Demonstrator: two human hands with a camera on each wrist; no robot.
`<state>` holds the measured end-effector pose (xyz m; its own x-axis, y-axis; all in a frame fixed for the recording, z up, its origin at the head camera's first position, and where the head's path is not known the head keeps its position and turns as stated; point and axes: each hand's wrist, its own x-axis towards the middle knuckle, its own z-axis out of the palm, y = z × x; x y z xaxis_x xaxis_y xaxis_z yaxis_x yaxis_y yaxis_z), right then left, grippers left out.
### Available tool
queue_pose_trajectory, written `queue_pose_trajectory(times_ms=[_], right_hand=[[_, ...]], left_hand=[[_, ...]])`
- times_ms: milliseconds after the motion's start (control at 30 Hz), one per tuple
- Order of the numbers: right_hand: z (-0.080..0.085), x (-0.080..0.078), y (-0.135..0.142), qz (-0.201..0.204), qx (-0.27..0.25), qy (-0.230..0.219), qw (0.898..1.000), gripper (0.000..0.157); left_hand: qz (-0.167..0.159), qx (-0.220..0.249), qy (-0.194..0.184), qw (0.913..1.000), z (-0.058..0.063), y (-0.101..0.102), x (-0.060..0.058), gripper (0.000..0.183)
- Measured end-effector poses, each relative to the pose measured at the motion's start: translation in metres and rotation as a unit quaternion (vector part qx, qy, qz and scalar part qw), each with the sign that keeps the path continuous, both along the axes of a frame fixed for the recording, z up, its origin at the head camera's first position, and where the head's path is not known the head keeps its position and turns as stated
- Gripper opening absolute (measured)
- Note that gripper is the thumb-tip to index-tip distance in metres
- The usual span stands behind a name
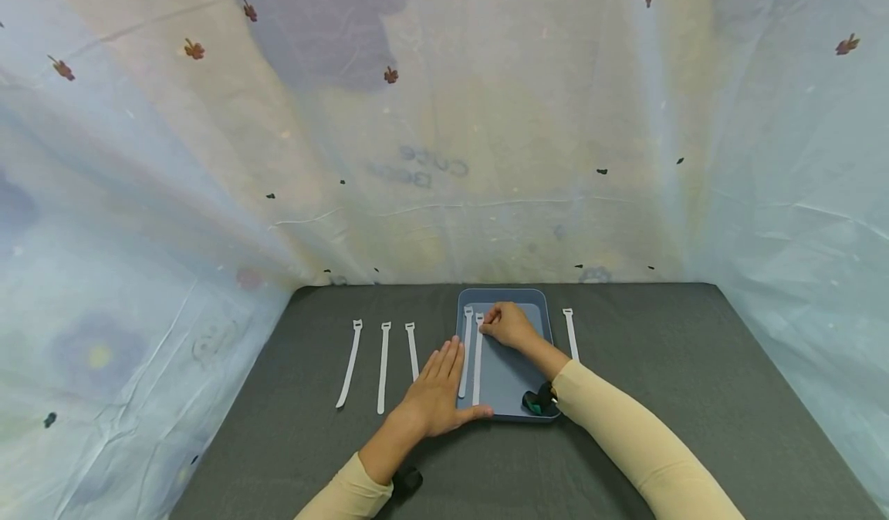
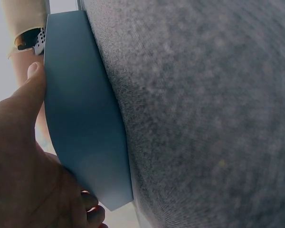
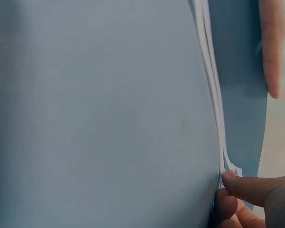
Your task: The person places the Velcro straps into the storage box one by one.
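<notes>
A shallow blue-grey tray (image 1: 510,369) stands on the table, with two white cable straps in it, side by side along its left part. My right hand (image 1: 509,325) reaches over the tray and pinches the slotted head of the inner cable strap (image 1: 478,362). The other cable strap (image 1: 466,354) lies nearest the left wall. In the right wrist view, thumb and fingers (image 3: 233,183) meet at the strap's head end. My left hand (image 1: 437,393) lies along the tray's left side, fingers straight, thumb at the near wall (image 2: 85,104).
Left of the tray lie three more white straps (image 1: 350,362) (image 1: 383,367) (image 1: 413,350), the closest partly behind my left hand. Another strap (image 1: 571,335) lies to the right, its lower end hidden by my right arm. A patterned curtain (image 1: 486,219) hangs behind the dark table (image 1: 694,396).
</notes>
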<state>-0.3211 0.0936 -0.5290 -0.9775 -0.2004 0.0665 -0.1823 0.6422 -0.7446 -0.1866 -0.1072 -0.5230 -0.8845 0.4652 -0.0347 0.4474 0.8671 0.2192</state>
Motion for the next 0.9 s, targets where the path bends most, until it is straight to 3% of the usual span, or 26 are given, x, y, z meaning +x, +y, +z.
queue_pose_trajectory(times_ms=[167,433,700,900], right_hand=[[0.001,0.000,0.001,-0.001,0.003,-0.003,1.000,0.015],[0.004,0.001,0.007,0.015,-0.012,-0.011,1.000,0.013],[0.019,0.007,0.017,0.037,-0.022,-0.042,0.998,0.012],[0.031,0.010,0.027,0.057,-0.028,-0.041,0.997,0.013]], left_hand=[[-0.003,0.006,0.007,1.0000,-0.006,0.000,-0.001,0.125],[-0.001,-0.007,-0.002,1.0000,0.004,0.002,0.001,0.121],[0.001,-0.013,-0.008,0.9999,0.002,0.002,0.000,0.122],[0.004,-0.010,-0.008,0.9999,0.004,0.002,0.001,0.122]])
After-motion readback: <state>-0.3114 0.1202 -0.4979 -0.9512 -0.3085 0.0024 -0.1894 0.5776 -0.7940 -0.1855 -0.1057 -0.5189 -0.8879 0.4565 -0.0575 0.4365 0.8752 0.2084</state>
